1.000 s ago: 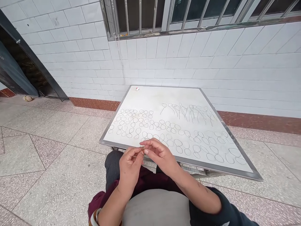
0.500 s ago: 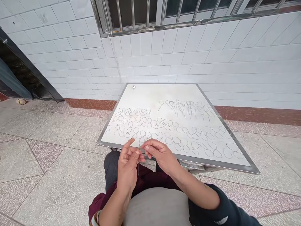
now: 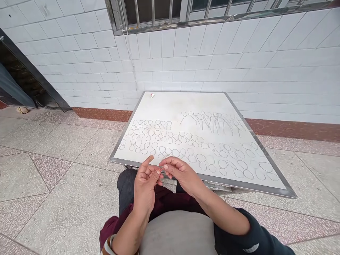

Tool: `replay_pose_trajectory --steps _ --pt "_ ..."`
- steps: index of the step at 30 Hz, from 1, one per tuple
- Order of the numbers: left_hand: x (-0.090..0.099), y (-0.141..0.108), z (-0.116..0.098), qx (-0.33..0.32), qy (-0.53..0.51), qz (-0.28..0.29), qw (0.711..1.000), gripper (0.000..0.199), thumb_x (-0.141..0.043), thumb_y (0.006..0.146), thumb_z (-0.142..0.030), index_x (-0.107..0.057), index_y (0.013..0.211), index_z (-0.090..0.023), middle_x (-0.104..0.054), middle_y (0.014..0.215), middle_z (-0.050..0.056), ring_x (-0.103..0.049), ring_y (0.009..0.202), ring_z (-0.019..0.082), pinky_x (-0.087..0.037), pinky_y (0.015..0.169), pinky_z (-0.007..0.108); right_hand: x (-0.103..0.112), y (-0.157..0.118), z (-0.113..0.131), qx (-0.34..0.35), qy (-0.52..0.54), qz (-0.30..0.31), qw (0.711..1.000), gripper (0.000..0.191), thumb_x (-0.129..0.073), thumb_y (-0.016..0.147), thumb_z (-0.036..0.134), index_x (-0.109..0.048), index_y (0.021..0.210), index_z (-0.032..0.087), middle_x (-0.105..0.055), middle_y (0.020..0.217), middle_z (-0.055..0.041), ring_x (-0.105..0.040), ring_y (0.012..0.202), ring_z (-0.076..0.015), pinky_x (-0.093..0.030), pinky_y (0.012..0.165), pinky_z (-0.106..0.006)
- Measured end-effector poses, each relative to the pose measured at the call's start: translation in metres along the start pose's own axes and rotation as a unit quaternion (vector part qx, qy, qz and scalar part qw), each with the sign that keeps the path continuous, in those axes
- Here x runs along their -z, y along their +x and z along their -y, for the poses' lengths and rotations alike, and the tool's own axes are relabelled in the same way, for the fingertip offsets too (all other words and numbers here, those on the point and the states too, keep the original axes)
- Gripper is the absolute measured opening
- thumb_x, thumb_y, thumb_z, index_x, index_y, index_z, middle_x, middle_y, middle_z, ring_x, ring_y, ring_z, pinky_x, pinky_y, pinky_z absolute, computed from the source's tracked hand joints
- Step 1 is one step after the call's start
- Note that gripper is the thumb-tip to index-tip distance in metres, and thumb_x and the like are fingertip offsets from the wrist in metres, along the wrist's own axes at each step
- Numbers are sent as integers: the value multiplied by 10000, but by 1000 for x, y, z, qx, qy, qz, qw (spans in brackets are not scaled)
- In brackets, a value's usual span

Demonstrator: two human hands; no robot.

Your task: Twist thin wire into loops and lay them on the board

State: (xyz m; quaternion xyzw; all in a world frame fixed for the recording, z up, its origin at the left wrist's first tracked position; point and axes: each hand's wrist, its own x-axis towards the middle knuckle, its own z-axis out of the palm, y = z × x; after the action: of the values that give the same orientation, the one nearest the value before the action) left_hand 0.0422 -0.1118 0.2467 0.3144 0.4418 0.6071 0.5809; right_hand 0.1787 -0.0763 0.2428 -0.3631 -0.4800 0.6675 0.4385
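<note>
My left hand (image 3: 146, 182) pinches a thin dark wire (image 3: 160, 167) between thumb and fingers, its index finger stretched upward. Close beside it, my right hand (image 3: 182, 174) has thumb and index finger closed on the same wire. Both hands are over my lap at the near edge of a white table (image 3: 164, 102). Thin wire pieces bent into paired loops (image 3: 203, 158) lie in rows across its near half. Farther back is a group of single-loop wires with long tails (image 3: 212, 120). Most of the held wire is hidden by my fingers.
The table has a grey metal rim (image 3: 260, 143). A small red and white object (image 3: 152, 95) lies at its far left corner. Behind stands a white tiled wall (image 3: 172, 67) with a barred window (image 3: 170, 10). A dark doorway (image 3: 23, 81) is at the left.
My hands have drawn slightly closer, and less of the wire shows between and below them. The view has shifted a little.
</note>
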Motion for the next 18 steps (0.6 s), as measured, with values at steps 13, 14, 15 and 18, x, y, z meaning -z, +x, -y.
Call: replay_pose_trajectory --steps 13,14,15,18 --pt "4 1 -1 8 93 31 995 535 -707 791 -277 -526 1290 -209 -608 812 1 -554 648 113 -447 482 204 2 1 -3 -24 0 -14 1000 236 -717 776 410 -611 767 200 -564 723 29 -415 589 -92 -349 599 -265" --pt "4 2 -1 10 94 34 995 541 -709 788 -274 -524 1292 -207 -607 809 1 -554 645 114 -447 480 204 2 1 -4 -22 2 -16 1000 239 -716 778 412 -608 760 199 -552 706 33 -411 588 -92 -344 599 -264" --pt "3 2 -1 13 92 36 995 547 -711 786 -273 -521 1294 -205 -606 808 0 -554 644 114 -447 479 205 2 1 -5 -20 7 -17 1000 239 -713 782 411 -606 757 199 -539 689 38 -407 587 -92 -339 598 -263" --pt "3 1 0 31 66 41 996 554 -708 794 -288 -513 1306 -209 -591 792 -7 -553 656 112 -457 502 204 1 0 -9 -21 23 -11 999 231 -705 796 408 -611 771 198 -528 675 42 -404 586 -89 -330 600 -258"
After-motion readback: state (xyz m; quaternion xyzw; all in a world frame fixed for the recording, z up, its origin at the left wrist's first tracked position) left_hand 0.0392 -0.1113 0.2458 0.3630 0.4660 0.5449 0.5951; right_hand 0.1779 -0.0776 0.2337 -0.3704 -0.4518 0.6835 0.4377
